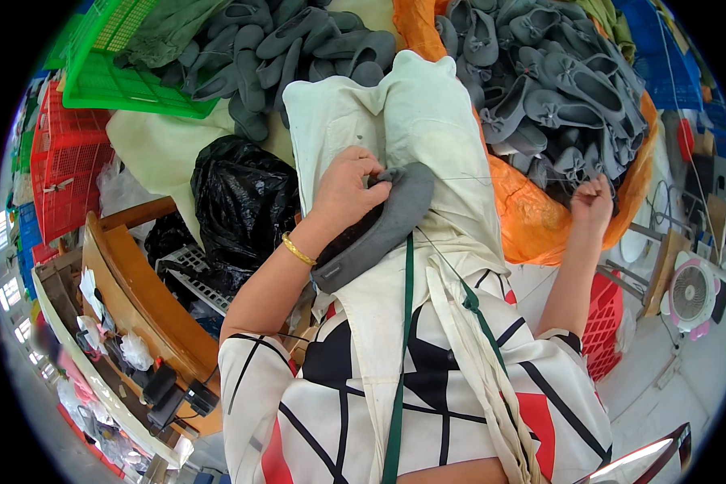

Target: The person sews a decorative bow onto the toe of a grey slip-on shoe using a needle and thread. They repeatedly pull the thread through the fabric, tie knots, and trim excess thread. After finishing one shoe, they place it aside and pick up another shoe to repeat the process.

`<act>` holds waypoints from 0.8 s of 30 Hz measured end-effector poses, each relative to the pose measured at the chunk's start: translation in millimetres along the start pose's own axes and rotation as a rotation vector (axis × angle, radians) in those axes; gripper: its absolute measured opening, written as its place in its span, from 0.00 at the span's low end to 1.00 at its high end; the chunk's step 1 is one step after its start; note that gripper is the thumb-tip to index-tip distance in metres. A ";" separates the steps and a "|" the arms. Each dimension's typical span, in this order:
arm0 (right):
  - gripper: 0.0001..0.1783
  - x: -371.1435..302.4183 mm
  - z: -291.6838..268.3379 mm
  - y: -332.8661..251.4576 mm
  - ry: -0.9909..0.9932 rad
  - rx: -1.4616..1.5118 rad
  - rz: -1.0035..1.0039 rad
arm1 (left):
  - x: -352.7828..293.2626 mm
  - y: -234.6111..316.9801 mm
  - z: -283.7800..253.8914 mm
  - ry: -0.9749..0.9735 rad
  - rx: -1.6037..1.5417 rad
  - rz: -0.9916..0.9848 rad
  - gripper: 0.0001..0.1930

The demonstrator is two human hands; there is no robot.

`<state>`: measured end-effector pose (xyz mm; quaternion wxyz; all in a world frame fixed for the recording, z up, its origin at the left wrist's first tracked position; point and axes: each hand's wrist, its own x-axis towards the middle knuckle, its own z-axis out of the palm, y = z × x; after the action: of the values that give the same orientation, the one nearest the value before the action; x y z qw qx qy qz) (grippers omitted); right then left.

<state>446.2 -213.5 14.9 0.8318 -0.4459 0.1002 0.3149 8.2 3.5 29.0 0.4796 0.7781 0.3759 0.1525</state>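
Observation:
Over my lap, my left hand (pixel 352 190) is closed on a dark grey fabric slip-on shoe (pixel 387 234), pinching its upper edge near the toe, where a small bow seems to sit. The sole side of the shoe faces right and its heel points toward my body. A thin dark thread (pixel 462 177) runs from the shoe across the pale apron (pixel 436 121) to the right. My right hand (pixel 593 200) is far out to the right, fingertips pinched together on the thread. Whether a needle is in them is too small to see.
An orange sack (pixel 532 218) full of grey bow shoes stands at the right. More grey shoes (pixel 290 48) lie ahead by a green crate (pixel 109 89). Left are a black plastic bag (pixel 238 194) and a wooden table (pixel 149 298). A small fan (pixel 690 292) stands far right.

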 end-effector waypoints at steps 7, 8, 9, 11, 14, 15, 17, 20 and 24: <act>0.01 -17.1 20.7 35.1 -0.166 -0.401 -0.275 | 1.4 2.4 -0.2 0.002 -0.116 -0.075 0.09; 0.00 -44.3 52.7 57.9 -0.241 -0.487 -0.230 | 0.8 0.8 -1.6 -0.012 -0.126 -0.081 0.09; 0.02 -72.2 78.6 79.5 -0.311 -0.570 -0.186 | 0.0 -1.4 -2.5 -0.031 -0.137 -0.086 0.08; 0.07 -102.1 95.9 112.7 -0.638 -0.923 -0.185 | -0.6 -0.4 -4.3 -0.024 -0.152 -0.078 0.07; 0.07 -130.4 120.0 132.6 -1.092 -1.484 -0.543 | -4.9 9.7 -7.2 0.053 -0.194 -0.100 0.06; 0.07 -130.7 122.0 139.9 -1.174 -1.550 -0.680 | -6.9 15.6 -9.7 0.069 -0.227 -0.144 0.06; 0.06 -132.1 124.1 144.5 -1.238 -1.617 -0.805 | -10.3 27.6 -15.0 0.039 -0.314 -0.252 0.07; 0.06 -147.7 128.0 141.5 -1.203 -1.544 -0.705 | -11.8 42.4 -18.3 -0.106 -0.422 -0.416 0.10; 0.05 -185.5 140.0 144.5 -1.267 -1.321 -0.638 | -11.5 45.2 -1.7 -0.211 -0.408 -0.459 0.12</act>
<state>196.6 -123.1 81.3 0.3596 -0.5773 -0.6894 0.2492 19.2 -15.5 70.2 0.6837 0.5724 0.4516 0.0312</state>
